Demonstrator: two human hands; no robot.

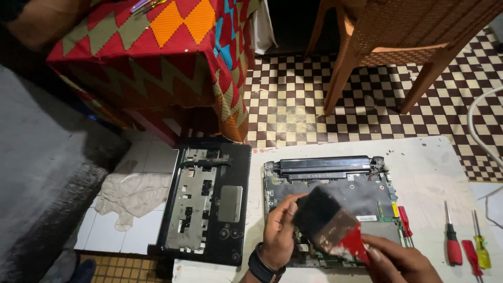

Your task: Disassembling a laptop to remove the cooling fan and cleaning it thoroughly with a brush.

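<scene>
One small white rectangular label [366, 218] stuck on the grey inner plate of the opened laptop base [335, 183], just beside the brush bristles. No packages, signs or screens visible.

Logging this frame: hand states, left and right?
Left hand: fingers curled, touching the brush bristles; not clearly gripping.
Right hand: closed on the red handle of the paintbrush, over the opened laptop.

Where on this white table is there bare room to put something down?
Bare patches: the white table right of the opened laptop base, behind the screwdrivers, and the strip along the far edge. Crowded: the near middle, where the left hand and right hand hold a paintbrush.
</scene>
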